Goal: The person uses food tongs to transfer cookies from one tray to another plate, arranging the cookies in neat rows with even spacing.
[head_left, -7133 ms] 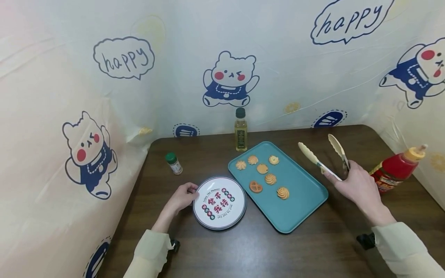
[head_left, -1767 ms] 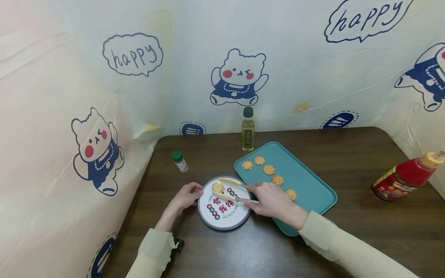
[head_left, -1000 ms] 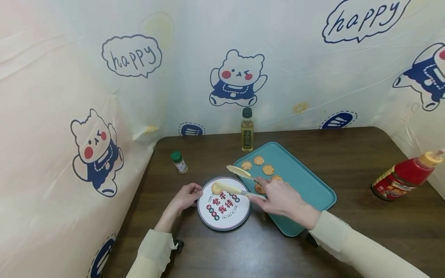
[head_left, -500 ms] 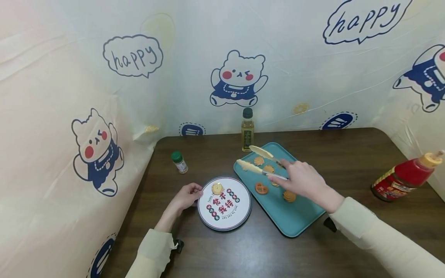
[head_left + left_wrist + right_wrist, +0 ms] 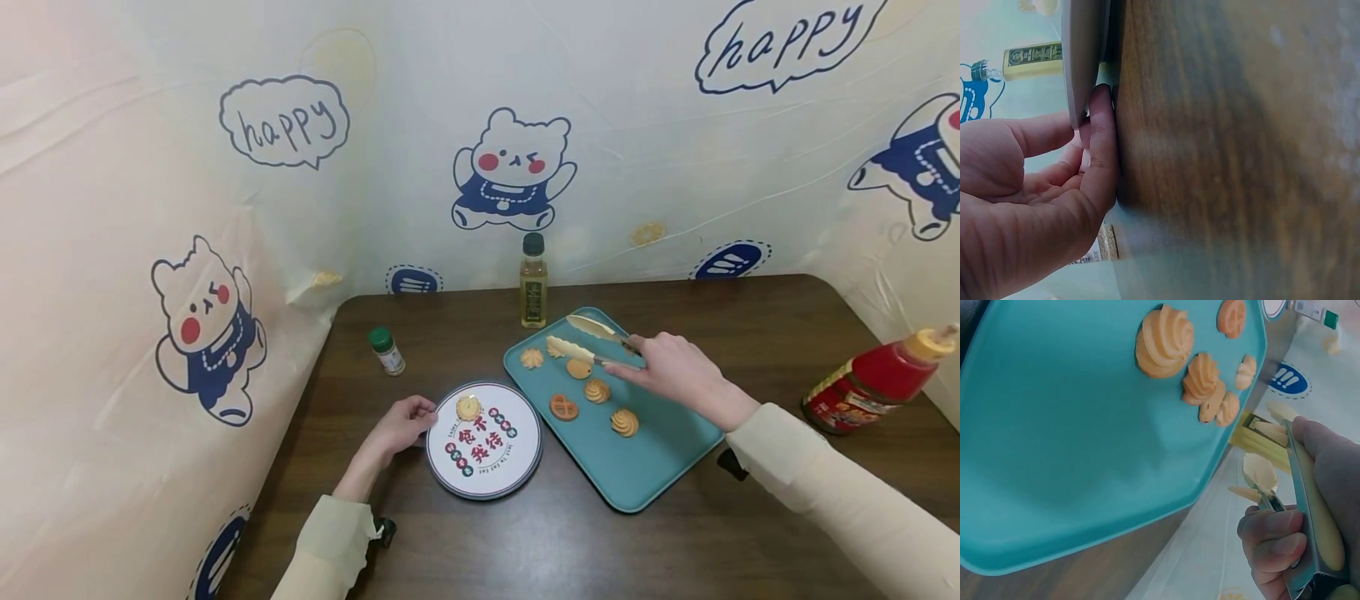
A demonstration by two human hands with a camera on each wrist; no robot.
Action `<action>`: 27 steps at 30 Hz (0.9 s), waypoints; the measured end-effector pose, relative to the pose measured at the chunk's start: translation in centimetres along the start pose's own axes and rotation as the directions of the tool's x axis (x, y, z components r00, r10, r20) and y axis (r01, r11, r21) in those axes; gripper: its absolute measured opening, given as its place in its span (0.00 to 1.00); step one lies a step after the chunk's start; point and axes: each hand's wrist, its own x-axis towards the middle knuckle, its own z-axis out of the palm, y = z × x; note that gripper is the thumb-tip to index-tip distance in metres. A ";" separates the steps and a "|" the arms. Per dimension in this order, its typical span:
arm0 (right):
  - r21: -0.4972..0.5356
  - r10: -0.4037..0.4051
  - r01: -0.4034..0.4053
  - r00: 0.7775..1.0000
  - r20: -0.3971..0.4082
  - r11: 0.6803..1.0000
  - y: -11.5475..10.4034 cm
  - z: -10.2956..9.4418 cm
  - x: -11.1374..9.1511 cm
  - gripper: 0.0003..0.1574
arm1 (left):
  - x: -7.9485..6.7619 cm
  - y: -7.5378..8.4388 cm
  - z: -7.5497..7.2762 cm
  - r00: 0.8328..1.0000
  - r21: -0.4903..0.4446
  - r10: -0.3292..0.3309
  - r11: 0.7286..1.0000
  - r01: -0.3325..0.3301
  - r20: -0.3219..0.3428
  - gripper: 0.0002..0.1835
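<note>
Teal tray (image 5: 660, 450): slanted on the bench (image 5: 465, 554), just right of the white plate (image 5: 517, 462); it carries six cookies (image 5: 625, 422), one of them the pretzel (image 5: 564, 407).
Plate: one pale cookie (image 5: 468, 408) lies near its far-left rim; a darker rim shows underneath.
Left hand (image 5: 400, 425): at the plate's left rim. The left wrist view gives what the head view hides: fingers (image 5: 1102, 119) tucked below the rim, the thumb (image 5: 1054, 131) against its edge, pinching it.
Right hand (image 5: 678, 371): grips the tongs (image 5: 572, 349) over the tray's far end, their pale tips spread apart. The right wrist view adds the metal handles and the curled fingers (image 5: 1282, 548) around them.
Cookie count by view: from the head the tongs partly cover some; the right wrist view shows all six on the tray, ridges in profile.
Containers, three: oil bottle (image 5: 533, 287) near the bench's far edge, green-capped jar (image 5: 387, 352) toward the far-left corner, red sauce bottle (image 5: 862, 387) near the right edge.
Room: bare teal runs from the cookies to the tray's right and near edges; dark wood separates tray and sauce bottle.
</note>
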 end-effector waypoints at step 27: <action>0.009 -0.039 0.038 0.998 0.046 0.999 -0.1 2.2 0.9 0.33 | -0.2 -0.1 0.0 1.000 -0.005 0.011 1.000 -0.011 0.006 0.11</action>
